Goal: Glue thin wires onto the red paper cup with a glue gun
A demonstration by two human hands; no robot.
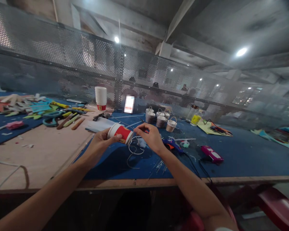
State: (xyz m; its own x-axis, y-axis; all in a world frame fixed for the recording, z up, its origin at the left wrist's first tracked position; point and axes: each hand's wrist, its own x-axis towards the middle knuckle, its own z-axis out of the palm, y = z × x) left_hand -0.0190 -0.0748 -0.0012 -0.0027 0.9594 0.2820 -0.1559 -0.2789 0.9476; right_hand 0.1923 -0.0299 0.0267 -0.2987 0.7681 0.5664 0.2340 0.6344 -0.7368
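My left hand (104,141) is wrapped round a red and white paper cup (121,133), tilted on its side with its base toward the right. At the cup's right end, my right hand (148,135) has thumb and fingers pinched together. What sits in that pinch is too small to make out; a thin white cord (132,152) hangs in loops just below, by the cup's base. Below and right of my right hand lies a blue glue gun (172,144) with an orange trigger, on the blue table surface (106,165).
Several small bucket-like cups with handles (161,120) stand behind. A stack of paper cups (100,96) stands back left, near scissors (51,119) and coloured cut pieces (31,106). A magenta device (212,154) lies right. A perforated metal screen (139,72) closes off the back.
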